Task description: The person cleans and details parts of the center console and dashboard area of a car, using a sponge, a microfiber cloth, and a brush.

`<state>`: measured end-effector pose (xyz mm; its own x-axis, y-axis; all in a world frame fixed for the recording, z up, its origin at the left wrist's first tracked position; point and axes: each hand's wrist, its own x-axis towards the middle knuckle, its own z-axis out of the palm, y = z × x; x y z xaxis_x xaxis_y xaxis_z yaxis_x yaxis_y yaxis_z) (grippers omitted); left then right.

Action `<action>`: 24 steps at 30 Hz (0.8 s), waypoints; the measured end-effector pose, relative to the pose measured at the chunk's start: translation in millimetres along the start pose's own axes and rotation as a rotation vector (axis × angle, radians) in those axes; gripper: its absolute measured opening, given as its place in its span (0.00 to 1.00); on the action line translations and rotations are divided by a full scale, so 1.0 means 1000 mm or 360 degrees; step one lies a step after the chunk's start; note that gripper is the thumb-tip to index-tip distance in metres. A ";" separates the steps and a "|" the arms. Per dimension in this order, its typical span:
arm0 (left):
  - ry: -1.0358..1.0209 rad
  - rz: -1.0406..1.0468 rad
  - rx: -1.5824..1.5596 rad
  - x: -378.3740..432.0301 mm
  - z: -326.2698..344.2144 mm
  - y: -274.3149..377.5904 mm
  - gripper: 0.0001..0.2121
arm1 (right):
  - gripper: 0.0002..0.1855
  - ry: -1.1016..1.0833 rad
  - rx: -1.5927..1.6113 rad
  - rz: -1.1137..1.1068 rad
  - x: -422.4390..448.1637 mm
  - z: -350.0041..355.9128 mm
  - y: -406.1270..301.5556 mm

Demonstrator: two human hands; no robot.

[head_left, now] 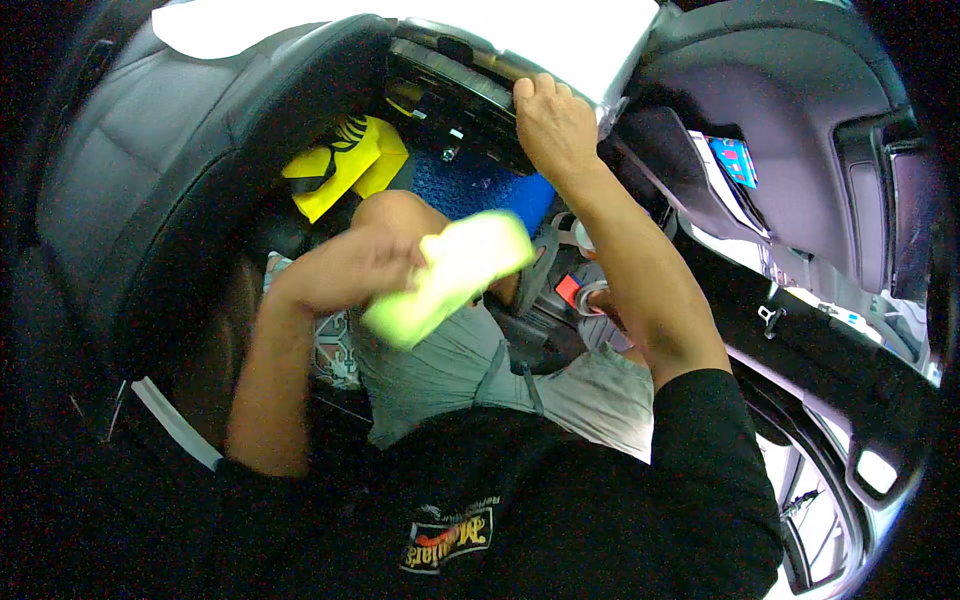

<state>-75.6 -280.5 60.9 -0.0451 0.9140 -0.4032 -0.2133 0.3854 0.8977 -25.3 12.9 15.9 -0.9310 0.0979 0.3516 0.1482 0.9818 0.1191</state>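
My left hand (360, 262), blurred by motion, holds a bright yellow-green cloth or soft pad (457, 274) over my lap. The glare hides its texture. Higher up and to the right, my right hand (555, 124) grips the edge of a dark plastic panel (465, 71), fingers curled over its top. Small clips or fittings show on the panel's underside. Below it lies a blue textured mat (472, 187). My bare knee is between the left hand and a yellow bag or folded sheet with black markings (352, 165).
A dark leather car seat (172, 112) curves along the left. At right are a seat back (780, 75) with papers in its pocket, a seat-belt buckle (769, 319) and a door opening. A small red item (568, 289) lies on the floor near my feet.
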 end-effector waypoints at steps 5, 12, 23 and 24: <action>-0.0551 -0.0478 0.0876 -0.094 -0.007 -0.013 0.13 | 0.09 0.0028 0.0532 0.0253 -0.012 -0.039 -0.002; 0.0784 0.0260 0.0166 0.054 -0.022 0.048 0.11 | 0.16 0.0156 0.2334 0.1519 -0.076 -0.034 0.021; 0.1335 0.0293 -0.1591 0.229 -0.005 0.020 0.08 | 0.14 -0.0049 0.1563 0.1524 -0.127 -0.058 0.014; 0.1329 0.0271 -0.1588 0.227 -0.005 0.021 0.08 | 0.13 -0.0075 0.1551 0.1553 -0.128 -0.058 0.018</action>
<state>-95.6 -65.5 -12.9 -0.6528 0.4497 -0.6097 -0.7545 -0.3142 0.5762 115.6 8.3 27.1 -0.5989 0.7921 -0.1177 0.4681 0.2270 -0.8540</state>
